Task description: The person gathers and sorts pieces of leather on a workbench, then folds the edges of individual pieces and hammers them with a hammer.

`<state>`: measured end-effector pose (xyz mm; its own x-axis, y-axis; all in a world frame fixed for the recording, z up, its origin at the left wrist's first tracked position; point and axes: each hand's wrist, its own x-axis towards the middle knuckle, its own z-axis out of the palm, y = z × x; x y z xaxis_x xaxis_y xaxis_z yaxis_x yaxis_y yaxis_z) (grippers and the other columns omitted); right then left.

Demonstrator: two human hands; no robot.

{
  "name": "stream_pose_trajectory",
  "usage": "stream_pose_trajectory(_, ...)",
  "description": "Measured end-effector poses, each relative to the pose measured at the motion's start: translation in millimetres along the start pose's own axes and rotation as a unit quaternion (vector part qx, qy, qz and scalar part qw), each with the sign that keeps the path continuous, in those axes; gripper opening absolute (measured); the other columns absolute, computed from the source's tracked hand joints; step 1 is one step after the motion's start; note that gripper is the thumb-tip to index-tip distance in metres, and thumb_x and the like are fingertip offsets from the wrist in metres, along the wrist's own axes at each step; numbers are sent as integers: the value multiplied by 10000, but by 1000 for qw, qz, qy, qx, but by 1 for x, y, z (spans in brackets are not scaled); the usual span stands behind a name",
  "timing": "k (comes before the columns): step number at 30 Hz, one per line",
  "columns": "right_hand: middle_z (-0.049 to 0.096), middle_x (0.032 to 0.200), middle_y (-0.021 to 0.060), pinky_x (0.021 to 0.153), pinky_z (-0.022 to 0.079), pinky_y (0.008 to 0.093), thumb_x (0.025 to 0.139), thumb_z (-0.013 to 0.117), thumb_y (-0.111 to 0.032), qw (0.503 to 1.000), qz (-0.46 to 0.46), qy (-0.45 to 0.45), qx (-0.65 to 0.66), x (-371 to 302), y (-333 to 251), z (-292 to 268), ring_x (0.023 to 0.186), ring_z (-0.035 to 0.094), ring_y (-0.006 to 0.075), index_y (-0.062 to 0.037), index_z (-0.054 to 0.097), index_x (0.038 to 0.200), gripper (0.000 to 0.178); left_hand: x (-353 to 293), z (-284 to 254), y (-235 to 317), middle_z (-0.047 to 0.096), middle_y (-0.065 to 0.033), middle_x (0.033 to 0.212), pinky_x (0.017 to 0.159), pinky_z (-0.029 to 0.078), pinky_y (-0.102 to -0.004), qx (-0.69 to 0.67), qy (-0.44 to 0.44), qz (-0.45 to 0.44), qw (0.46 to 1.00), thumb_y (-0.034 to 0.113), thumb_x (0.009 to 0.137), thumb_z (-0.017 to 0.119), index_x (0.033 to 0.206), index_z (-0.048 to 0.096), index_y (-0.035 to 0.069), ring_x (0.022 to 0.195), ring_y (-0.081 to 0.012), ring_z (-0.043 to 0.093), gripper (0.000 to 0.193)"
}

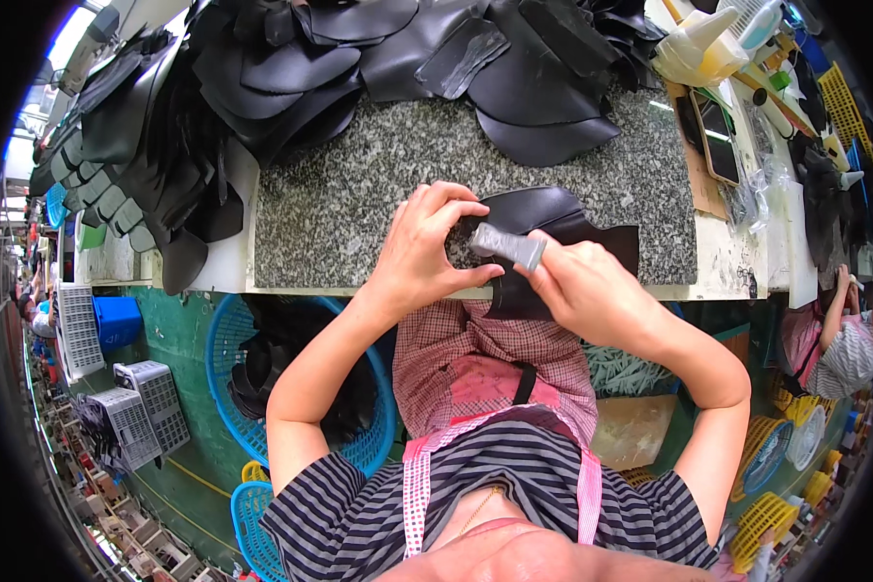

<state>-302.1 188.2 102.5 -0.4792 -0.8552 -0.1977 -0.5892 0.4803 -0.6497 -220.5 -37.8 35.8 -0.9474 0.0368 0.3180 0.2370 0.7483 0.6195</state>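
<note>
Granite slab (349, 204): speckled and flat on my bench, likely there as a hard, steady backing.
Pink apron (485, 376): over my lap before the slab's near edge, probably guarding my clothes.
Blue basket (386, 398): below the slab's near edge, toward its left end, holding black scraps within easy reach.
Right hand (592, 291): curled closed around a grey tool (507, 246), its head above the slab's near part.
Left hand (419, 247): half open, thumb and fingers spread in a C at the piece's left side, seemingly to steady it; how firmly, I cannot tell.
Black piece (533, 210): on the slab's near part, partly overhanging its edge.
Black pile (301, 73): overlapping along the slab's far edge, perhaps set back for working room.
Phone (716, 141): just beyond the slab's right edge.
</note>
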Motion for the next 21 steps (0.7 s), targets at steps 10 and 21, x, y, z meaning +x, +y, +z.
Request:
stream_pose_trajectory(10, 664, 809, 179, 643, 520, 461, 963, 699, -147, 972, 5, 206, 113, -21, 33, -6, 750, 694, 430, 1, 620, 1140, 244, 13, -1, 29, 624, -104, 1179, 963, 484, -439, 95, -11, -15, 995, 366, 637, 945, 1087, 680, 42, 1122, -316, 590, 615)
stream_pose_trajectory(21, 585, 714, -74, 559, 380, 214, 892, 812, -48, 873, 80, 236, 419, -29, 74, 6, 642, 493, 9, -11, 694, 969, 146, 78, 15, 24, 706, -87, 955, 828, 564, -318, -230, -187, -200, 934, 332, 664, 986, 1427, 507, -84, 878, -171, 688, 992)
